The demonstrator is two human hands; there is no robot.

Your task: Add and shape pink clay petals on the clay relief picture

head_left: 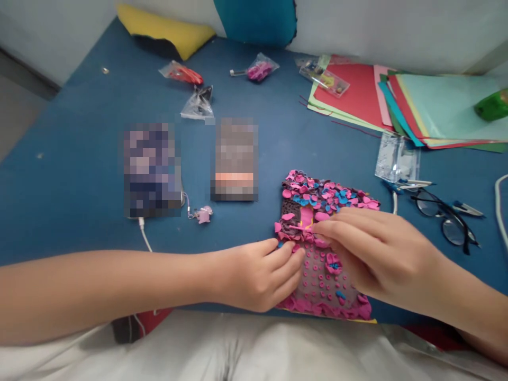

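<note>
A brown panel (321, 288) lies in front of me, covered with pink and blue clay-like petals, small pink rings and a ruffled pink lower edge. My left hand (264, 275) rests on its left side, fingers stretched out and slightly apart. Over the panel's upper right part, my right hand (381, 254) has thumb and forefinger pinched together. From that pinch a thin pink stick-like piece (297, 228) points left, beside a smooth pink patch (306, 216) with a yellow edge. The right hand covers part of the panel.
Left of the panel are two blurred rectangular items, one with a white cable (146, 235) and a star charm (204, 214). Small clay bags (260, 70) lie farther back. Glasses (440, 217), compasses (468, 209) and coloured paper sheets (353, 92) are at the right.
</note>
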